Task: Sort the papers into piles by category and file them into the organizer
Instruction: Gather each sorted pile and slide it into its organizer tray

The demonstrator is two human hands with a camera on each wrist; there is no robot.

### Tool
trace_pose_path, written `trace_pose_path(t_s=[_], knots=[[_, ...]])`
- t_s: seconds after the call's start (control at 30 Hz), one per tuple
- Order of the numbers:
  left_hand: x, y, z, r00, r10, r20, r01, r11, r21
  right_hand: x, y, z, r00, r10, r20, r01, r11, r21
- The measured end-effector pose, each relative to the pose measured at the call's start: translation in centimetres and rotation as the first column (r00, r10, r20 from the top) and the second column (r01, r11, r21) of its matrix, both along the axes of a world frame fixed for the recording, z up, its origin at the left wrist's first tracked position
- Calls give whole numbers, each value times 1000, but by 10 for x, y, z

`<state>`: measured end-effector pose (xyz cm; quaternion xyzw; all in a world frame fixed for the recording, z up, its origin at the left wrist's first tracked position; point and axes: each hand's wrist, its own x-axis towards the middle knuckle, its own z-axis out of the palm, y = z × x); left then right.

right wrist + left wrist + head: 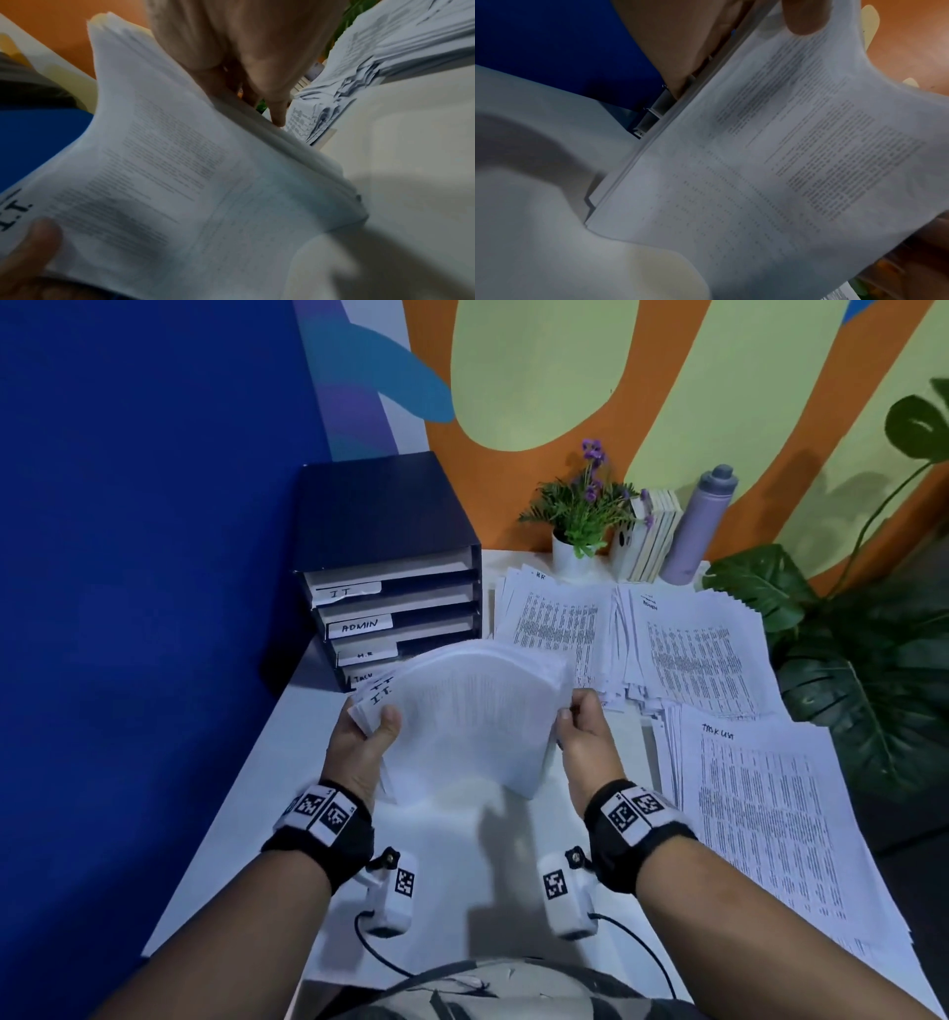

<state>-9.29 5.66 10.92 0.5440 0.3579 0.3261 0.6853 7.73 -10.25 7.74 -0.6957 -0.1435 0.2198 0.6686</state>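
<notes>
Both hands hold a thick stack of printed papers [472, 721] marked "I.T." above the white desk, bowed upward in the middle. My left hand [372, 737] grips its left edge, thumb on top; my right hand [580, 726] grips the right edge. The stack [770, 162] fills the left wrist view with my thumb at the top. In the right wrist view the stack [180, 182] shows its "I.T." heading. A dark blue organizer [385, 572] with shelves labelled IT, ADMIN, H.R and a fourth stands behind the stack at the desk's far left.
Three sorted piles lie on the right: an HR pile [554, 618], an ADMIN pile [693, 649] and a nearer pile [760, 814]. A potted flower [580, 521], books [652, 531] and a grey bottle [703, 526] stand at the back. Large plant leaves [862, 660] hang off the right edge.
</notes>
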Motion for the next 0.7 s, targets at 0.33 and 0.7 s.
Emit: trace_pose_path(t_s=[0.33,0.7], knots=[[3,9,-1,1000,-10,-27,11,1000,26,-4,7,12,980,172,97,-153,972,-178],[8,19,-10,984,30,-178,-15,996,88,-25,27,104,309,438,844,-97,897,-431]])
